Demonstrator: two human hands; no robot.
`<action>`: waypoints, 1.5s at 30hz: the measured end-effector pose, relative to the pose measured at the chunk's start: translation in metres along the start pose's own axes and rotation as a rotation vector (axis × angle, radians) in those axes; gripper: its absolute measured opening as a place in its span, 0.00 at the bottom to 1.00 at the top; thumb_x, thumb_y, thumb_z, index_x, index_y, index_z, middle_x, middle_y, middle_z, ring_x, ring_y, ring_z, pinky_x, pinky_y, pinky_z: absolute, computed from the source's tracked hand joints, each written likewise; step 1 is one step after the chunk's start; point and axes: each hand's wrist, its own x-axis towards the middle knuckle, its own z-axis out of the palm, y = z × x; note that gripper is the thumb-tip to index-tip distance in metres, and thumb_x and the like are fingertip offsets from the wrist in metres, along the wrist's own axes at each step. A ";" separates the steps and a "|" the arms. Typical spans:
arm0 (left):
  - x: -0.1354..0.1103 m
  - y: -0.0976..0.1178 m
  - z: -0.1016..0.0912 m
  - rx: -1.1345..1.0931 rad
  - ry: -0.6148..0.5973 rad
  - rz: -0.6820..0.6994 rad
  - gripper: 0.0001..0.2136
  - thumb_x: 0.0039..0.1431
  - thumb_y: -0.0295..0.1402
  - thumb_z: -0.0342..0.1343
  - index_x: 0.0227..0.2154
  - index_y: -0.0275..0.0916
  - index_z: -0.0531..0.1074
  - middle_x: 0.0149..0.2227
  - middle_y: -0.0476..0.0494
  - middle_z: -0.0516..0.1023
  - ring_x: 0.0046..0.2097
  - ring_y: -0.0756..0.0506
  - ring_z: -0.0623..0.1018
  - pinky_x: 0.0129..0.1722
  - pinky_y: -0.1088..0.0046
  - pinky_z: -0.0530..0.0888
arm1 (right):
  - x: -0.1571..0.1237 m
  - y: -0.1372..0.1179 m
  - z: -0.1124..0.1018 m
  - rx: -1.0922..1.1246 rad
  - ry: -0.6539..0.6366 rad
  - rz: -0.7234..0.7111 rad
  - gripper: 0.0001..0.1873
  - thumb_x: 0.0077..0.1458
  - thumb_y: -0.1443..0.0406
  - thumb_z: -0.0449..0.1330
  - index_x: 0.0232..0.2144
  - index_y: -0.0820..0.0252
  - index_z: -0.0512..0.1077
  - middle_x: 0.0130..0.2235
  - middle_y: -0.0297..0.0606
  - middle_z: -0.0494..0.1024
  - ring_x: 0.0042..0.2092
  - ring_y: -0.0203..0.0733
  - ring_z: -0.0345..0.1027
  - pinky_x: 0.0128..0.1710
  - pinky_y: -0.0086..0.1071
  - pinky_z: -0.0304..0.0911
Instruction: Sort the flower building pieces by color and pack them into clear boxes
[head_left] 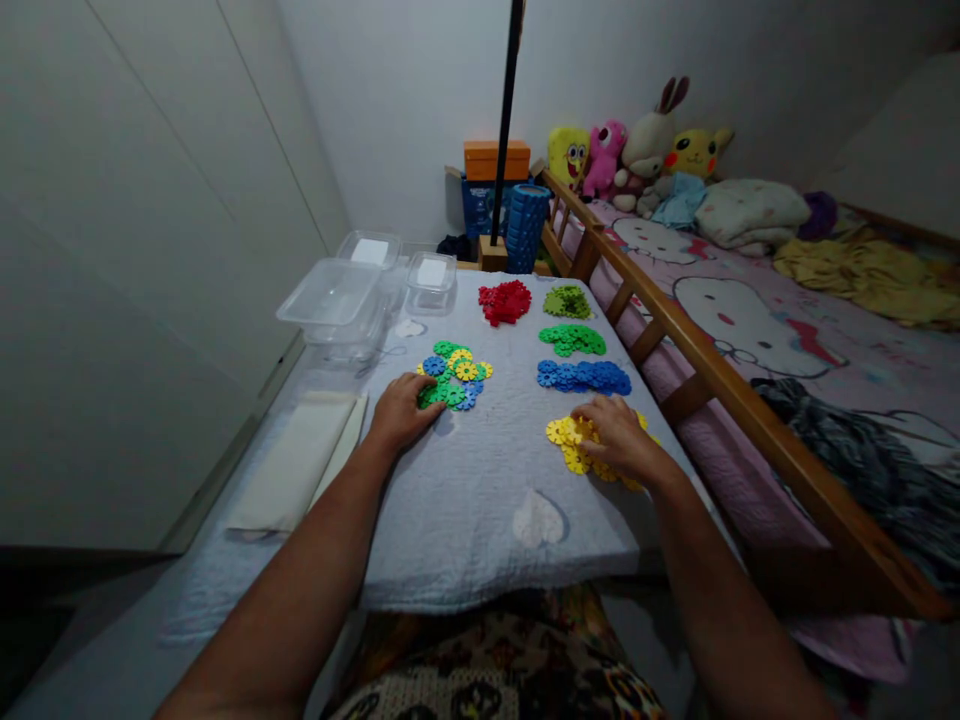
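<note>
Flat plastic flower-shaped pieces lie sorted by colour on a grey cloth [465, 500]. A mixed pile [454, 374] of green, yellow and blue pieces sits left of centre. My left hand [402, 410] rests at its near edge, fingers curled onto a green piece. My right hand [619, 436] lies on the yellow pile [571, 440], fingers bent down on the pieces. Beyond it are a blue pile [585, 377], a green pile [573, 340], a light green pile [568, 301] and a red pile [505, 301].
Clear plastic tubs [337, 305] and lidded boxes [431, 280] stand at the far left of the cloth. A folded white cloth [296, 465] lies at the left. A wooden bed rail [720, 385] runs along the right, with plush toys [637, 150] behind. A black pole [506, 120] rises at the back.
</note>
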 end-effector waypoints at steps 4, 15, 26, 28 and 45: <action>0.000 -0.002 0.001 -0.001 0.001 0.003 0.18 0.53 0.42 0.62 0.45 0.40 0.77 0.46 0.38 0.78 0.49 0.37 0.77 0.53 0.58 0.73 | -0.005 -0.004 0.003 -0.070 -0.005 0.026 0.19 0.53 0.69 0.64 0.49 0.55 0.77 0.50 0.44 0.74 0.51 0.54 0.63 0.52 0.43 0.57; -0.002 -0.002 0.000 0.000 0.001 -0.002 0.19 0.54 0.43 0.62 0.46 0.40 0.76 0.47 0.38 0.78 0.49 0.37 0.76 0.52 0.57 0.73 | 0.022 -0.041 -0.013 -0.031 0.049 -0.019 0.22 0.57 0.66 0.65 0.55 0.55 0.74 0.55 0.46 0.74 0.56 0.54 0.63 0.55 0.44 0.58; -0.004 0.002 -0.003 -0.040 -0.012 0.017 0.18 0.53 0.40 0.63 0.46 0.41 0.75 0.46 0.39 0.78 0.49 0.37 0.76 0.53 0.57 0.73 | 0.099 -0.139 0.058 0.108 0.051 -0.077 0.23 0.62 0.59 0.61 0.57 0.60 0.70 0.57 0.51 0.72 0.56 0.56 0.62 0.55 0.45 0.60; -0.005 0.003 -0.004 -0.055 -0.013 0.020 0.18 0.52 0.39 0.63 0.46 0.41 0.75 0.46 0.40 0.78 0.49 0.38 0.76 0.53 0.57 0.73 | 0.103 -0.142 0.067 0.124 0.086 -0.034 0.24 0.61 0.56 0.62 0.57 0.58 0.70 0.57 0.50 0.71 0.55 0.57 0.61 0.55 0.46 0.60; -0.003 0.004 -0.001 -0.032 -0.009 0.039 0.19 0.52 0.40 0.63 0.47 0.42 0.75 0.48 0.39 0.78 0.50 0.37 0.76 0.53 0.57 0.73 | 0.101 -0.122 0.069 0.252 0.233 0.003 0.20 0.57 0.63 0.60 0.52 0.59 0.72 0.52 0.47 0.73 0.54 0.53 0.61 0.56 0.43 0.58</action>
